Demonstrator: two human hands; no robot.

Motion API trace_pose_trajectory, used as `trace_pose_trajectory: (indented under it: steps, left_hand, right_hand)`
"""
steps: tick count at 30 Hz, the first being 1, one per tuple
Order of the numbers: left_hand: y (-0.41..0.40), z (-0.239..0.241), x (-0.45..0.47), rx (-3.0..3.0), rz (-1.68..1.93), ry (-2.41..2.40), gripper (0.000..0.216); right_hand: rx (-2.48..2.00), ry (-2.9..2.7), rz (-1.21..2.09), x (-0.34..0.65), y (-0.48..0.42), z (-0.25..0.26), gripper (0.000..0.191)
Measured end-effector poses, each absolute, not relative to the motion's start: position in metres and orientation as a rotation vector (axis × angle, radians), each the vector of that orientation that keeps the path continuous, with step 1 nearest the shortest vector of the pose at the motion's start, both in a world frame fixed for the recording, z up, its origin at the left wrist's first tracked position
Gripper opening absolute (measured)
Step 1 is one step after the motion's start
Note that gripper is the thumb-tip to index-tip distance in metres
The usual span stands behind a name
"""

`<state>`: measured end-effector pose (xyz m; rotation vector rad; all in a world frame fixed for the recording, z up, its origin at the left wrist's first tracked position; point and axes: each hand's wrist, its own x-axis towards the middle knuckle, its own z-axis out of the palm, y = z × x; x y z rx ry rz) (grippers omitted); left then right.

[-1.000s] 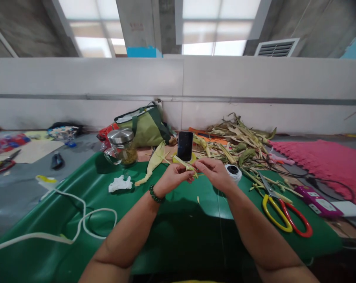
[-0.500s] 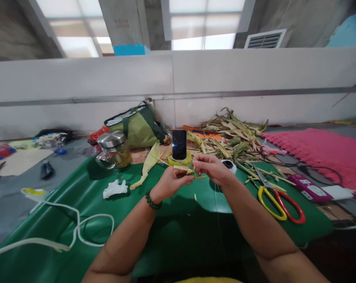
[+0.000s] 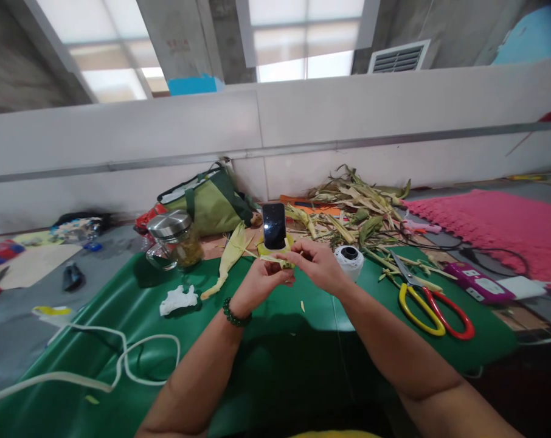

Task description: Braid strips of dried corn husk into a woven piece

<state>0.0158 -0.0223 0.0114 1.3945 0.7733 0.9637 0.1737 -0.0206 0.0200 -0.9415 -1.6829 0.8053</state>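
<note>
My left hand (image 3: 259, 283), with a bead bracelet at the wrist, and my right hand (image 3: 316, 265) meet above the green mat (image 3: 175, 359). Both pinch a thin pale-yellow leaf strip (image 3: 267, 258) that sticks out to the left between the fingers. Just behind the hands a black phone (image 3: 274, 225) stands upright on a yellow holder. A white spool of thread (image 3: 349, 260) sits right of my right hand, and a fine thread runs down from that hand across the mat.
A pile of dried leaves (image 3: 355, 207) lies at the back right, with yellow and red scissors (image 3: 428, 304) in front. A glass jar (image 3: 173, 241), green bag (image 3: 209, 201), crumpled tissue (image 3: 177, 299), white cord (image 3: 97, 365), pink mat (image 3: 494, 222) and purple box (image 3: 480, 285) surround the mat.
My hands stayed together on the leaf strip with small finger shifts. The view swung a little, so the spool now shows clear of my right hand.
</note>
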Motion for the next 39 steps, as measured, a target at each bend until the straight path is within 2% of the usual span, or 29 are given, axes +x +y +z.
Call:
trace_pose_trajectory:
  steps: [5, 14, 16, 20, 26, 31, 39]
  left_hand:
    - [-0.025, 0.011, 0.014, 1.352, 0.938, 0.723, 0.054]
    - [-0.029, 0.013, 0.007, 1.383, 0.76, 0.682, 0.082]
    - [-0.026, 0.013, 0.005, 1.434, 0.787, 0.68, 0.079]
    - [-0.021, 0.015, 0.002, 1.557, 0.919, 0.792, 0.052]
    - [-0.021, 0.014, 0.009, 1.617, 0.825, 0.854, 0.045]
    - [-0.023, 0.014, 0.009, 1.857, 0.995, 0.97, 0.038]
    - [-0.026, 0.016, 0.008, 1.659, 0.792, 0.855, 0.036]
  right_hand:
    - [-0.893, -1.531, 0.835, 0.174, -0.02, 0.019, 0.032]
    - [-0.83, -1.285, 0.866, 0.184, -0.008, 0.018, 0.041]
    - [-0.809, -1.362, 0.912, 0.186, -0.008, 0.019, 0.042]
    - [-0.813, -1.616, 0.987, 0.182, -0.014, 0.021, 0.036]
    - [-0.871, -1.719, 0.959, 0.173, -0.018, 0.016, 0.022]
    - [-0.914, -1.766, 0.851, 0.175, -0.016, 0.013, 0.028]
    - [-0.961, -1.798, 0.732, 0.174, -0.017, 0.013, 0.028]
